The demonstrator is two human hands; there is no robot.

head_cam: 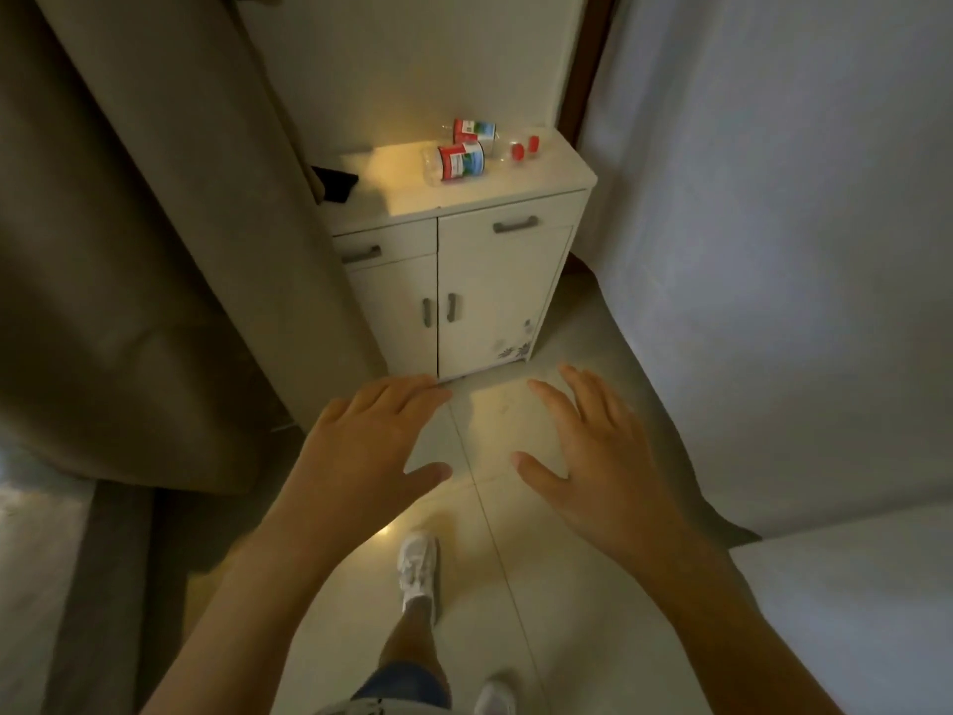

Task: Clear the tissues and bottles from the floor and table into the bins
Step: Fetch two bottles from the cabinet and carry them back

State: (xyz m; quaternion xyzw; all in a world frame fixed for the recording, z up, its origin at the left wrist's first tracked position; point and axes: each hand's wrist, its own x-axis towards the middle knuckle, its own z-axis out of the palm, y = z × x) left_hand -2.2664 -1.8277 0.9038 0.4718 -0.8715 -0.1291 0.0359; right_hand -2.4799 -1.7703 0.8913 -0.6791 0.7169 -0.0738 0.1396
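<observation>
Dim room, pale tiled floor (521, 559), small white cabinet serving as table (541, 175) against the far wall. On its top, toward the back right: two clear plastic bottles with red-white-blue labels, both lying on their sides, the nearer bottle (456, 162) just in front of the farther bottle (474, 131), red caps (526, 147) pointing right, close to the table's right edge. Left half of the top mostly bare, apart from a black object (335, 183) at the left edge, partly hidden by the beige curtain (154, 250). Open floor between cabinet front and feet; white bed sheet (799, 250) bounding the right side. Left hand (376, 441) and right hand (588, 456) held out low over the floor, palms down, fingers spread, each grip released and holding nothing. One white shoe (417, 565) stepping forward.
</observation>
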